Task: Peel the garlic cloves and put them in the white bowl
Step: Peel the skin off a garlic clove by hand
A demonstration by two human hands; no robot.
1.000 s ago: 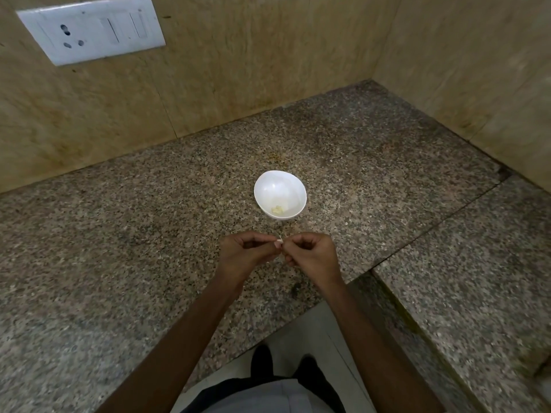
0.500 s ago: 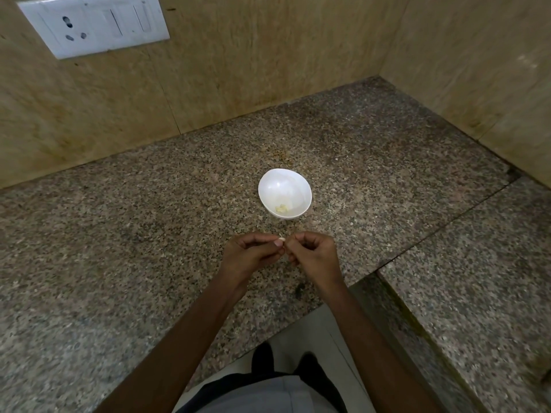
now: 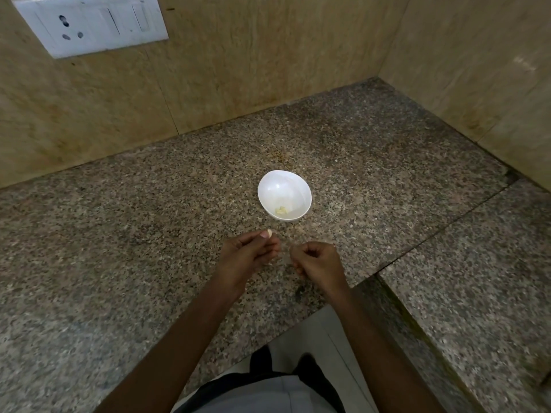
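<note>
Switchboard (image 3: 89, 22), white, on the back wall at 11 o'clock. Granite counter (image 3: 104, 234): broad stretch at 9 o'clock. Its front edge cuts diagonally from 7 o'clock up toward centre, then a seam runs on toward 3 o'clock. Tiled walls close the far side and meet in a corner at 1 o'clock.

Left hand (image 3: 247, 254), just below centre, fingers curled, pinches a garlic clove (image 3: 269, 233) at thumb and fingertip. The clove sticks out toward 12 o'clock.

White bowl (image 3: 284, 186) stands on the granite at the clove's 1 o'clock, near but apart. Pale peeled garlic pieces (image 3: 281, 210) lie against its near inner wall.

Right hand (image 3: 316, 260), just beside the left and not touching, fingers curled inward. Whether they pinch anything is too small to tell.
</note>
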